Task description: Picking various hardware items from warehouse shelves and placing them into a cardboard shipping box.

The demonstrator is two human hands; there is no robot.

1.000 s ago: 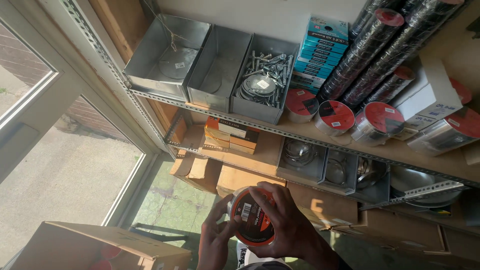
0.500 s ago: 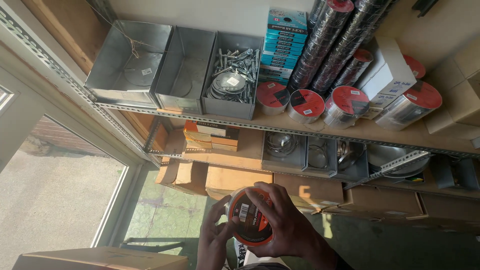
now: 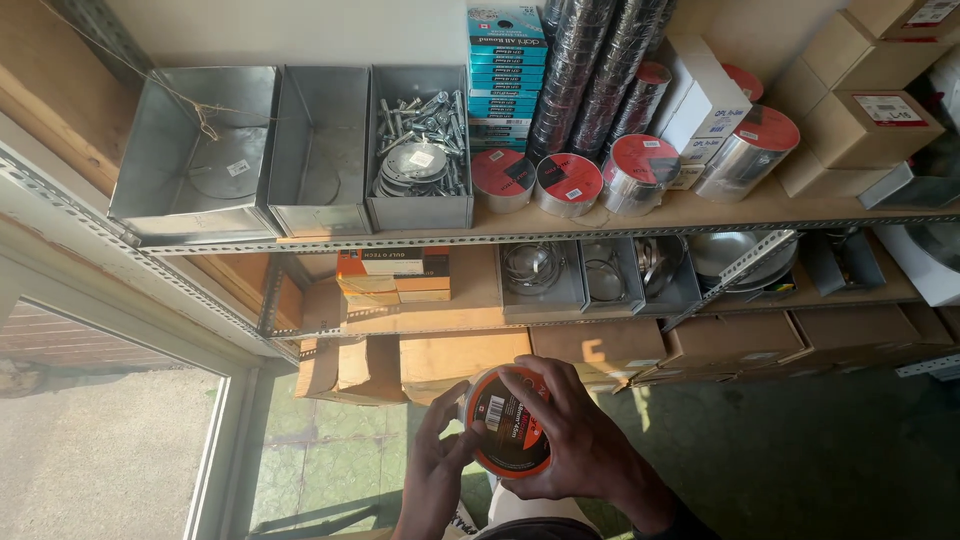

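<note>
Both hands are closing around a roll of foil tape (image 3: 508,432) low in the middle of the view, held above the floor in front of the shelving. The right hand (image 3: 580,450) is wrapping over the roll from the right, fingers (image 3: 535,392) curling across its red-and-black end label, so this hand is taking most of the hold. The left hand (image 3: 435,470) is coming in from the lower left, fingertips pressing against the silver rim and the edge of the label. The roll's round face is pointing up toward the camera, so its axis is running roughly from the hands toward the head, and the roll is lying between the two palms, slightly nearer the right one. Beyond it, cardboard boxes (image 3: 600,350) are sitting on the lowest level, grey metal bins (image 3: 540,275) on the middle shelf, and matching red-capped rolls (image 3: 570,185) are lining the upper shelf beside a bin of bolts and washers (image 3: 420,150).
</note>
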